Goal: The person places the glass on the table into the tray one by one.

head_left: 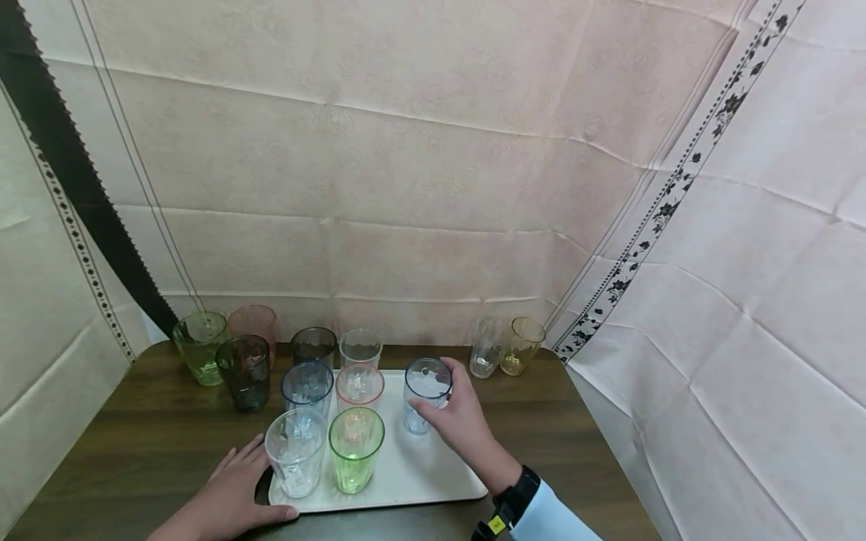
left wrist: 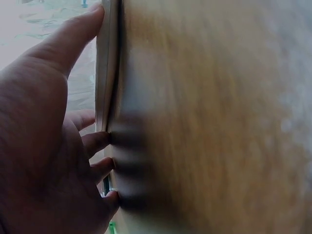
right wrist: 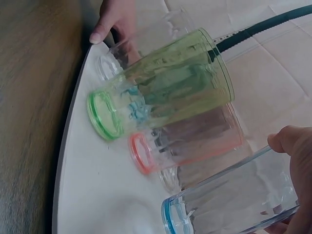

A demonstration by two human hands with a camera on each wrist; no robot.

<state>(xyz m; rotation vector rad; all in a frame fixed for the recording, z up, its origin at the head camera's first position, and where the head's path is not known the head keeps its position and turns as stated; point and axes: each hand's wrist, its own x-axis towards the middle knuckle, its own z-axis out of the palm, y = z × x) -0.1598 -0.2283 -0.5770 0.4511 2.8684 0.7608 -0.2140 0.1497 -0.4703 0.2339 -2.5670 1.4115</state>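
My right hand [head_left: 463, 409] holds a clear drinking glass with a blue rim [head_left: 417, 417], thumb and fingers on its sides. The glass is upright over the right part of a white tray [head_left: 419, 477]; its blue base shows in the right wrist view. My left hand [head_left: 233, 488] spreads around the tray's front left corner, thumb at the rim and fingertips along the side. Beside it on the tray stand a clear glass [head_left: 295, 458] and a green glass [head_left: 355, 454]. Behind these are a pink-rimmed glass [head_left: 360, 387] and another blue-rimmed glass [head_left: 307, 387].
A clear glass [head_left: 361, 346] and a dark glass [head_left: 314, 344] stand farther back. On the wooden table [head_left: 541, 466], left of the tray, are a green glass [head_left: 201, 349], a pink one [head_left: 253, 321] and a dark one [head_left: 245, 376]. Clear [head_left: 485, 349] and yellow [head_left: 523, 346] glasses stand back right.
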